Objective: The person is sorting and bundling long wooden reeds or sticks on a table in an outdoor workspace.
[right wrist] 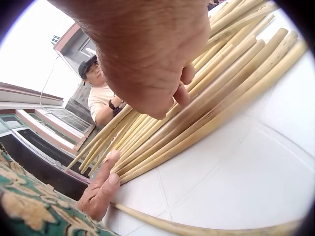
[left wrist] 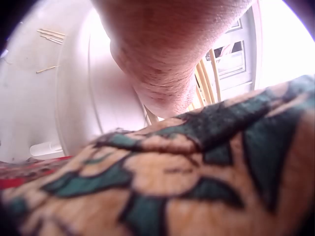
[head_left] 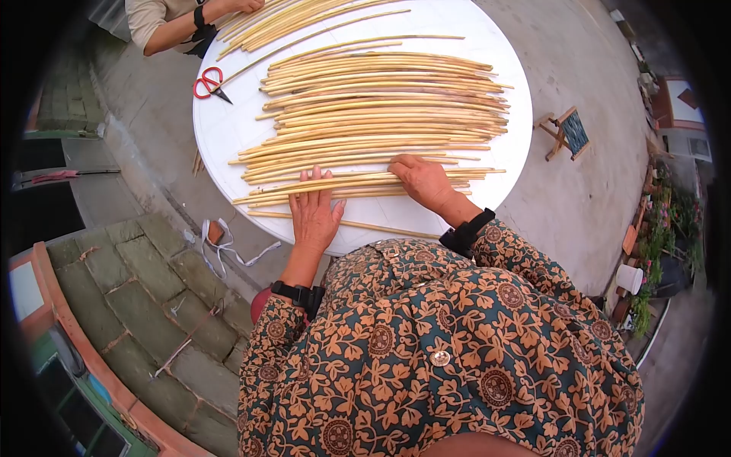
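Head view: pale sticks [head_left: 381, 114] spread lengthwise in a wide layer across round white table [head_left: 228, 137], nearest rows just in front of both hands. Left hand [head_left: 314, 217] flat on near rows, fingers straight and slightly spread, pressing down, gripping nothing. Right hand [head_left: 422, 181] over same rows further along, fingers bent down onto sticks, fingertips touching them; whether any stick is pinched, cannot tell. One lone stick [head_left: 365, 225] apart from the rest, close to table edge, passing under left palm. Patterned sleeves [head_left: 495, 251] and black wrist straps [head_left: 464, 232] behind both hands.

Right wrist view: right hand [right wrist: 147, 59] close above sticks [right wrist: 211, 98], fingertips [right wrist: 183, 93] curled down against them; left hand [right wrist: 101, 189] resting at stick ends near table edge, fingers straight.

Left wrist view: mostly forearm and sleeve, a few sticks [left wrist: 206, 83] behind; hand itself hidden.

Further out: red scissors [head_left: 209, 82] on far left part of table, touching no stick. Second bundle of sticks [head_left: 304, 23] at far edge, under another person's arm [head_left: 183, 27]. Small wooden stool [head_left: 565, 133] on pavement to right of table. White strap [head_left: 228, 247] on ground below table edge, beside stone steps [head_left: 145, 289].
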Available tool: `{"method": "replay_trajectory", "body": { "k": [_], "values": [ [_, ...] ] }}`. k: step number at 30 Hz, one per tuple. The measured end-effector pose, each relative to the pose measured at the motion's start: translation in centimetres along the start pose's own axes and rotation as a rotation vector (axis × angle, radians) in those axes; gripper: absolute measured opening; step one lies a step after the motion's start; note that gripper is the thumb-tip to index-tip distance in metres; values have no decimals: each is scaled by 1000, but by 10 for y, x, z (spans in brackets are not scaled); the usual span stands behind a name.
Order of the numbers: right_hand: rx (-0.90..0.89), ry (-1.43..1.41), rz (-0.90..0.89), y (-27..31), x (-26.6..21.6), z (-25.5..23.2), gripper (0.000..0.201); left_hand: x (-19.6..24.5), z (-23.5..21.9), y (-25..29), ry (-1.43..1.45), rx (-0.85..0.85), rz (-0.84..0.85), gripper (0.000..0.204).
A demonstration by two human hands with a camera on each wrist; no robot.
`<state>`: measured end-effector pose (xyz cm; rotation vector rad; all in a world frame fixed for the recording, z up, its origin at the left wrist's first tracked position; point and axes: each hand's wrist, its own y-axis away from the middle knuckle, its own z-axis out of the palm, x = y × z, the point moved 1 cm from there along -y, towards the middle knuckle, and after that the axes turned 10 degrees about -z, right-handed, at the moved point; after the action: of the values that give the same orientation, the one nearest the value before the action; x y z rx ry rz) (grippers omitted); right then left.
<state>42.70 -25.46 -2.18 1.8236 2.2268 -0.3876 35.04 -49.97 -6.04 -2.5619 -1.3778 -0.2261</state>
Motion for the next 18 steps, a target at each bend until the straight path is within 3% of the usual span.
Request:
{"method": "replay_trajectory", "body": {
  "k": [7, 8, 12, 15, 18],
  "values": [
    [68, -28, -76, 18, 12, -2, 31, 16, -8, -7, -46, -179, 8, 61],
    [81, -20, -49, 19, 15, -1, 33, 14, -4, -6, 7, -81, 43, 60],
    [209, 35, 61, 10, 35, -11, 26, 27, 3, -30, -1, -16, 22, 58],
    [118, 85, 25, 19, 48, -6, 26, 43, 2, -30, -17, -190, 24, 59],
    [101, 67, -23, 38, 47, -8, 29, 52, 7, -16, -38, -135, 74, 60]
  ]
}}
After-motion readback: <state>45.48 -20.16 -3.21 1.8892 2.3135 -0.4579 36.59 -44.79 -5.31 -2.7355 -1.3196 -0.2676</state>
